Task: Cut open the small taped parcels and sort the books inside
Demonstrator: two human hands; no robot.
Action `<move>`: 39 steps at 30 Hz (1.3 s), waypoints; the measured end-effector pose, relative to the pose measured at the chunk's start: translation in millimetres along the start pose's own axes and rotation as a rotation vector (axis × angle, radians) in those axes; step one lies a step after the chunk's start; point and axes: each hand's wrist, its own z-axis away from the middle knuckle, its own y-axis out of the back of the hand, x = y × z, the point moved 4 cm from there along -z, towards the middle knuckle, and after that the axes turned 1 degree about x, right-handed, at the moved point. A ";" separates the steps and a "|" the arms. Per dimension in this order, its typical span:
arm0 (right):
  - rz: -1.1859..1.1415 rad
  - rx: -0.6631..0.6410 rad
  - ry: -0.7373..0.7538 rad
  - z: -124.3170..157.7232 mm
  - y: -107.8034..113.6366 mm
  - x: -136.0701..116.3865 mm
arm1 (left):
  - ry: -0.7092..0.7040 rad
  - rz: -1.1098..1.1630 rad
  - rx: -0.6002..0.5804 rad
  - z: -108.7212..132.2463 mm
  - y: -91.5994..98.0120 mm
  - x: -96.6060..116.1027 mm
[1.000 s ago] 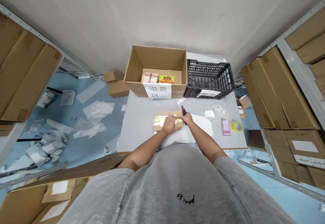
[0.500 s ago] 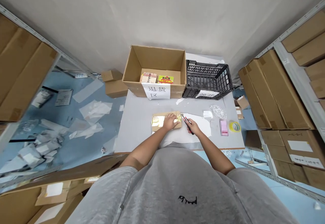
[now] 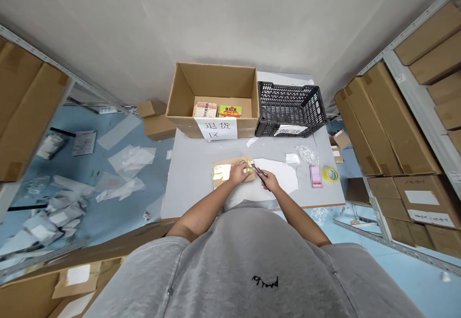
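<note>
The box (image 3: 222, 173) lay beneath the left hand's (image 3: 238, 172) fingers, nearer the desk's (image 3: 190, 178) front edge than its back edge, with paper (image 3: 283, 176) under and beside its right end. Those fingers were bent on the top near that end — whether they gripped or merely pressed, I could not tell. The right hand (image 3: 270, 181) had its fingers closed round the cutter (image 3: 259, 171) — its tip pointed at the box's right end.

Around centre: 2 hands (image 3: 238, 172) (image 3: 271, 180), 1 cutter (image 3: 259, 170), 1 parcel (image 3: 222, 172), 1 crate (image 3: 266, 127), 2 lettered signs (image 3: 216, 129) (image 3: 290, 130); centre right: 1 tape roll (image 3: 326, 174).
</note>
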 end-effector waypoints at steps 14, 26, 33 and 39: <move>0.029 -0.009 -0.003 -0.7 -3.3 4.5 | -0.005 0.045 0.007 1.1 0.4 -3.0; 0.099 0.048 -0.016 -1.1 -4.2 1.3 | -0.014 -0.075 -0.095 -10.6 0.0 6.3; 0.028 0.025 -0.047 11.3 -8.8 7.1 | 0.017 0.055 -0.036 -8.0 -5.0 2.5; -0.004 0.049 -0.053 6.6 -15.2 -2.5 | 0.010 0.099 0.001 -8.0 -2.2 0.0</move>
